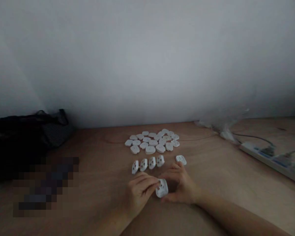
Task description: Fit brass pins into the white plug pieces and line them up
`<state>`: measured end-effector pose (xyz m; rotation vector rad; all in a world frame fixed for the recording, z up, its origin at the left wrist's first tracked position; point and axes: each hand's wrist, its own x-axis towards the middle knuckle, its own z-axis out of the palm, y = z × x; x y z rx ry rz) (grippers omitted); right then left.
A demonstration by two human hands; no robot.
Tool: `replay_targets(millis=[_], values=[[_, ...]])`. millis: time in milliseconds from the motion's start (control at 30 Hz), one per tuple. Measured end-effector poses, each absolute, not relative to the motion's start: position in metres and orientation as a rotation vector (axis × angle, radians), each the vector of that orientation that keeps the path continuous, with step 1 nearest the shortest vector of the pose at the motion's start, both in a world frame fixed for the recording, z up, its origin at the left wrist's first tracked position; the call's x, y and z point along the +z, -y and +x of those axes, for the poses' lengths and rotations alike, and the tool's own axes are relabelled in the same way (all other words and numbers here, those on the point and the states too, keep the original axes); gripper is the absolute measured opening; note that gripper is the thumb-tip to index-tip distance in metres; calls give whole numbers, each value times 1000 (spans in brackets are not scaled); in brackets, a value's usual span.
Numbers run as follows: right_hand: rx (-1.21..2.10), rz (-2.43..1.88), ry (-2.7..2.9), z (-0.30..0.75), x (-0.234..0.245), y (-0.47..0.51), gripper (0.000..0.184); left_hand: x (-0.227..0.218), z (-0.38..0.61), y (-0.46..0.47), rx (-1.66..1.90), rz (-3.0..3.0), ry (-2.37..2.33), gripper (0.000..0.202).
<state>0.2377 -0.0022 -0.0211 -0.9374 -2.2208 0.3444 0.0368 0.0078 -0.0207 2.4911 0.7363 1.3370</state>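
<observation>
Head view: a person pinches a white plastic plug cover [161, 188] between the left hand [139, 196] and right hand [181, 185].
Both grips are clamped on it; four more covers [147, 164] stand just beyond it, a heap of covers [151, 141] farther off.

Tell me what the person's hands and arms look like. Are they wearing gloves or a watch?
The left hand and right hand are bare, with no gloves. The right forearm is bare too, with no sleeve or watch in view. The picture is dim, so tiny marks can't be seen.
</observation>
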Motion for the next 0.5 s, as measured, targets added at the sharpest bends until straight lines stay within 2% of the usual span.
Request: replay_targets(millis=[200,367,500], values=[[327,-945,2212,239,-24,2,53,-21,34,-6,1274,2630,-758,17],[308,-953,2169,243,-26,1,58,-25,29,-8,1190,2582,-877,47],[280,-947,2172,244,-29,-1,59,-24,27,-12,1030,2644,-861,55]])
